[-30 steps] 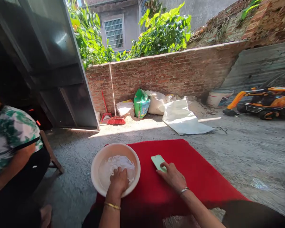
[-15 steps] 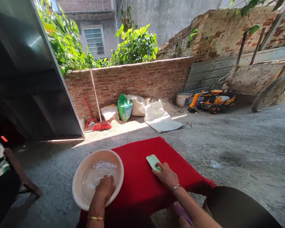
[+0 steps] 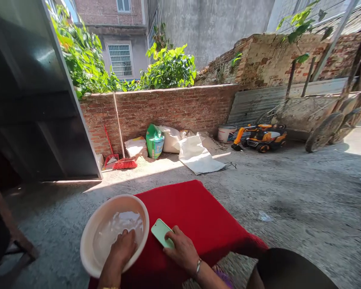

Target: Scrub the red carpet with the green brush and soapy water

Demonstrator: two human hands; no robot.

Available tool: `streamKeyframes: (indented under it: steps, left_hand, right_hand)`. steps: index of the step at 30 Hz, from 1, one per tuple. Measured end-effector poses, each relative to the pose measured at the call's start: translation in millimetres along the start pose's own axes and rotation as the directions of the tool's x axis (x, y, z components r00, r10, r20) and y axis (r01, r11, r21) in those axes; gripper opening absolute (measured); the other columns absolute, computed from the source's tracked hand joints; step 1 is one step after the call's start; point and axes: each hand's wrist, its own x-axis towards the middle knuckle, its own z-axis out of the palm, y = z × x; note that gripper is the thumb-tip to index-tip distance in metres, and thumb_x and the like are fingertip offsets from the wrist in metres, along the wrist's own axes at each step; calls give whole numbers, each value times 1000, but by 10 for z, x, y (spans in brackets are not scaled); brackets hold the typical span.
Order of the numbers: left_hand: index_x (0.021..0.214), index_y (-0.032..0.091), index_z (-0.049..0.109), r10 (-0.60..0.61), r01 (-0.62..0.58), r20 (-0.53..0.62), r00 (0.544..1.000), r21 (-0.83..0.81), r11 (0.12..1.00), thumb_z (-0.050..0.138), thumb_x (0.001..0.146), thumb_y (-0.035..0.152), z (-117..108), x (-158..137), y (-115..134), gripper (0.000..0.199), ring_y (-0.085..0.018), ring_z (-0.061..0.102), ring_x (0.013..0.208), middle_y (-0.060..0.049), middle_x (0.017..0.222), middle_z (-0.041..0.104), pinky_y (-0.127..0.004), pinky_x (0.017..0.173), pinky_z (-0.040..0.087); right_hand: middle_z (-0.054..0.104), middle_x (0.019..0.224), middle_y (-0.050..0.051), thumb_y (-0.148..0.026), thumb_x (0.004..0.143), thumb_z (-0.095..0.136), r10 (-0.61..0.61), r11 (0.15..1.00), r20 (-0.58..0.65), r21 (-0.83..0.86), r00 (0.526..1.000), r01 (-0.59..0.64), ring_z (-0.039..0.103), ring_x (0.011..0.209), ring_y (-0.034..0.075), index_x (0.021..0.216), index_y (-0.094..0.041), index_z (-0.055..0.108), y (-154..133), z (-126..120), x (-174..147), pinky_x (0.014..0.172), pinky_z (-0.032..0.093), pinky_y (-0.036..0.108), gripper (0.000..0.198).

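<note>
A pale pink plastic basin point(image 3: 87, 245) with clear water in it stands on the left part of a table under a red cloth point(image 3: 186, 200). My left hand point(image 3: 124, 247) is down in the basin, its fingers curled at the water; whatever may be in them is hidden. Just right of the basin, a light green phone point(image 3: 161, 232) lies low over the red cloth, a small dark camera spot at its far corner. My right hand point(image 3: 182, 249) grips the phone's near end, thumb and fingers closed on it.
A dark stool-like shape point(image 3: 295, 269) is at the lower right. On the left are a wooden chair point(image 3: 10, 224) and a dark metal door point(image 3: 42, 104). Beyond the table, sacks point(image 3: 155, 140), a red broom point(image 3: 124, 162) and a toy excavator point(image 3: 260, 138) line the brick wall.
My right hand has drawn the phone left and nearer, close to the basin's rim. My left hand stays in the water. The view has tilted up and turned slightly right.
</note>
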Motion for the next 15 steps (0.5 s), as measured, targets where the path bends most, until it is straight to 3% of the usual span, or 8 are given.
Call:
streamKeyframes:
  steps: [2, 5, 8, 10, 12, 15]
  left_hand:
    - [165, 24, 67, 26, -27, 35, 999, 3, 1000, 48, 115, 18, -13, 1, -13, 54, -29, 70, 156, -15, 171, 69, -39, 126, 55]
    - [166, 23, 66, 26, -26, 58, 998, 7, 1000, 47, 116, 19, -73, -49, -5, 54, -32, 69, 158, -16, 172, 68, -42, 127, 55]
    - [166, 22, 67, 22, -21, 52, 998, -16, 1000, 47, 115, 18, -123, -106, 27, 55, -33, 69, 158, -17, 170, 69, -43, 127, 56]
    - [166, 22, 67, 21, -20, 51, 998, -22, 1000, 46, 115, 17, -138, -127, 45, 56, -33, 68, 159, -17, 172, 68, -44, 128, 56]
    - [167, 22, 66, 19, -18, 56, 998, -13, 1000, 45, 115, 16, -140, -128, 49, 57, -33, 67, 161, -17, 173, 67, -45, 129, 55]
    - [166, 21, 66, 22, -21, 60, 998, -12, 1000, 42, 115, 15, -117, -88, 20, 57, -34, 67, 160, -19, 172, 67, -47, 128, 54]
  right_hand:
    - [77, 130, 4, -28, 96, 78, 30, 999, -20, -26, 999, -30, 80, 123, 25, 127, -35, 86, 88, -42, 21, 103, 56, 30, 32]
    - [79, 133, 8, -31, 104, 70, 201, 978, -85, -32, 976, -204, 81, 125, 27, 130, -34, 85, 553, -410, 40, 100, 57, 32, 30]
    - [78, 140, 16, -36, 112, 62, 433, 898, -163, -10, 886, -441, 82, 128, 32, 138, -27, 85, 1169, -890, 5, 100, 60, 37, 35]
    - [78, 140, 22, -40, 116, 57, 526, 844, -219, 17, 822, -536, 83, 126, 33, 140, -21, 84, 1468, -1111, -48, 103, 60, 39, 41]
    - [79, 136, 22, -39, 116, 58, 537, 836, -262, 41, 802, -547, 83, 126, 33, 137, -20, 85, 1560, -1170, -102, 104, 61, 40, 39]
    - [80, 131, 13, -33, 108, 66, 400, 916, -270, 83, 876, -393, 82, 121, 31, 126, -28, 85, 1268, -926, -159, 103, 61, 38, 27]
